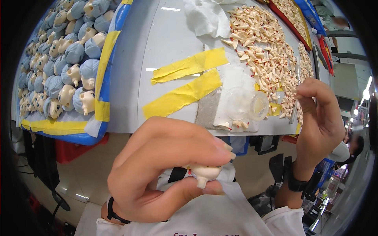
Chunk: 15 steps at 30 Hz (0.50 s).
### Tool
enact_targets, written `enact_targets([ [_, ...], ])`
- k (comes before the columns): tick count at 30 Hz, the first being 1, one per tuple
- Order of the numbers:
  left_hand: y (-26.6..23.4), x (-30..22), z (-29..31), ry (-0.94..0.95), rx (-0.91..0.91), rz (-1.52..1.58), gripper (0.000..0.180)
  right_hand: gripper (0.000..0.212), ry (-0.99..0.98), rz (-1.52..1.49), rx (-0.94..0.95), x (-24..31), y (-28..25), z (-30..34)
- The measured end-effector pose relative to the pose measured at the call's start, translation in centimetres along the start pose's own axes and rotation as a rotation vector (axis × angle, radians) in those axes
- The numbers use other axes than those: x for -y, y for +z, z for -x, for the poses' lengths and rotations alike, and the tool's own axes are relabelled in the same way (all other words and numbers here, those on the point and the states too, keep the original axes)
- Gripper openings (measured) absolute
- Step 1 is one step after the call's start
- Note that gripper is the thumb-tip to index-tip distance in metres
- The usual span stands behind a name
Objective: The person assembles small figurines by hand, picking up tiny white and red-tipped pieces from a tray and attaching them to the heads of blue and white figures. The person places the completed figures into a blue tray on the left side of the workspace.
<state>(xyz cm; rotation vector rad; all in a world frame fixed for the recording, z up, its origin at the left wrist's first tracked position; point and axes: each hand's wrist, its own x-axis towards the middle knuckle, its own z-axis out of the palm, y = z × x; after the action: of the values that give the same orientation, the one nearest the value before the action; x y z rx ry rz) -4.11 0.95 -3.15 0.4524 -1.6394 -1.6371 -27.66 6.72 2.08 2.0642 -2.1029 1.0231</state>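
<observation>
My left hand (pixel 157 165) is close in front, its thumb and fingers pinched around a small cream doll head (pixel 206 174). A short peg sticks down from the head, and a bit of red shows at its side; the fingers hide the rest. My right hand (pixel 321 114) is raised at the right edge of the table, thumb and index fingertip together. Whatever may be between those fingertips is too small to make out. Beside it spreads a pile of small cream pointed pieces with red ends (pixel 265 51). A clear jar (pixel 258 106) lies between the hands, on a white sheet.
A blue tray (pixel 88 138) edged with yellow tape stands at left, full of blue-haired doll heads (pixel 75 51). Two yellow tape strips (pixel 183 92) cross the table beside a grey slab (pixel 208 108). A red tray (pixel 289 25) with more pieces is at far right; white cloth (pixel 204 17) lies at the back.
</observation>
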Motion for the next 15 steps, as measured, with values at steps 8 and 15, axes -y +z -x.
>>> enact_targets([
  [8,0.3,0.2,-0.2,0.017,0.040,0.022,0.031,0.015,-0.110,-0.059,0.035,2.3,0.3,-0.9],
  [15,0.3,0.1,-0.1,0.013,0.042,0.020,0.032,0.016,-0.233,0.285,0.150,5.1,1.7,-1.5],
])
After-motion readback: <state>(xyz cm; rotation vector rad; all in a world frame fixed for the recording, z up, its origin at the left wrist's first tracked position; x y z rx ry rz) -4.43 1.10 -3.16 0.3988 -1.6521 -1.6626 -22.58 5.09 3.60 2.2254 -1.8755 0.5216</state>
